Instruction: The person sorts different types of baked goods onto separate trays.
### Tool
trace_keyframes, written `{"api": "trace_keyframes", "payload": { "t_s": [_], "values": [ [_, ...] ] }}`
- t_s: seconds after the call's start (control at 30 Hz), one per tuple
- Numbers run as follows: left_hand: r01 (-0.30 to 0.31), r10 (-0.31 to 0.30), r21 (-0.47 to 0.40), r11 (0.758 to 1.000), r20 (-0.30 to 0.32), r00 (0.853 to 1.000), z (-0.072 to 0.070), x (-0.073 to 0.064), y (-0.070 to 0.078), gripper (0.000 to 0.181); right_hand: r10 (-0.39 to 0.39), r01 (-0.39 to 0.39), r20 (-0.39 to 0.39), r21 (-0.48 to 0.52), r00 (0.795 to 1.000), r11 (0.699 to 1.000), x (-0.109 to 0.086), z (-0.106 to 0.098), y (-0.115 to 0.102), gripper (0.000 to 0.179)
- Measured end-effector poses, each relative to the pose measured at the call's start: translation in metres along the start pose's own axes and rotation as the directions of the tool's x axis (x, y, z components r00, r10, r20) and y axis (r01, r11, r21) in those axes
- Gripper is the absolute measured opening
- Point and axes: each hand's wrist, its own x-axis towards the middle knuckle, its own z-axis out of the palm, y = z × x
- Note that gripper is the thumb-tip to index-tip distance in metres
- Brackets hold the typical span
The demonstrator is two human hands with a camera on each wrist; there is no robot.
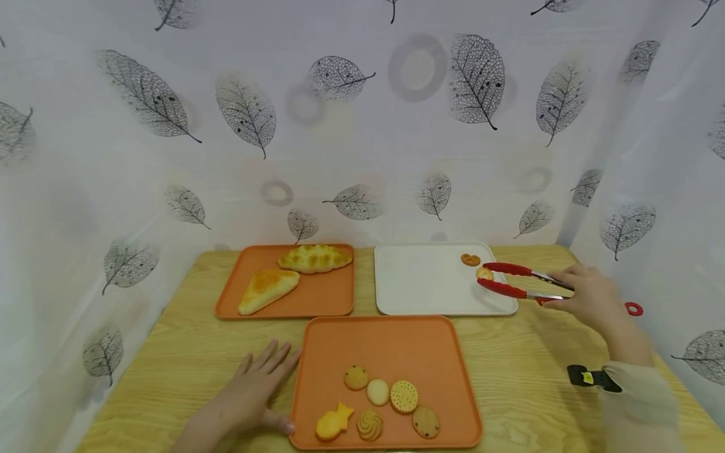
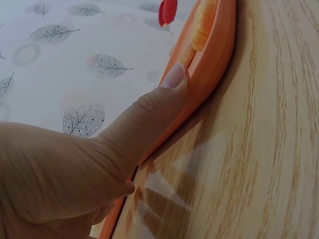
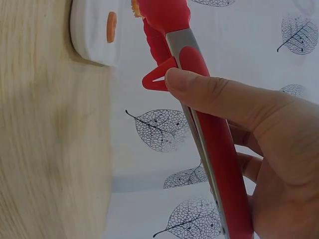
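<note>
My right hand (image 1: 591,302) grips a pair of red-and-silver tongs (image 1: 512,269), thumb along one arm and fingers round the other. Between the red tips of the tongs sits a small golden cookie (image 1: 484,273), at the right part of the white tray (image 1: 425,283). Just behind it lies a small pretzel (image 1: 471,260). My left hand (image 1: 249,390) is spread beside the near orange tray (image 1: 385,340), and its thumb (image 2: 169,87) touches that tray's edge. On the near tray lie several cookies, among them a fish-shaped one (image 1: 334,421) and a swirled one (image 1: 370,425).
At the back left, another orange tray (image 1: 323,302) bears a braided bread (image 1: 314,258) and a triangular bread (image 1: 269,290). All three trays stand close together on a wooden table (image 1: 527,377). A leaf-patterned white curtain (image 1: 351,145) hangs behind and at both sides.
</note>
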Motion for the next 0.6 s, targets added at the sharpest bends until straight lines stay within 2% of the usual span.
{"api": "trace_keyframes", "payload": {
  "t_s": [0.23,0.6],
  "values": [
    [0.0,0.0,-0.006,1.0,0.01,1.0,0.0,-0.001,0.001,0.122,0.001,0.001,0.091,-0.016,0.996,1.0,0.002,0.007,-0.001,0.066],
    [0.005,-0.005,-0.008,1.0,0.0,1.0,-0.001,-0.001,0.002,0.123,0.016,-0.016,0.125,-0.005,0.992,1.0,0.001,0.013,-0.002,0.065]
  ]
}}
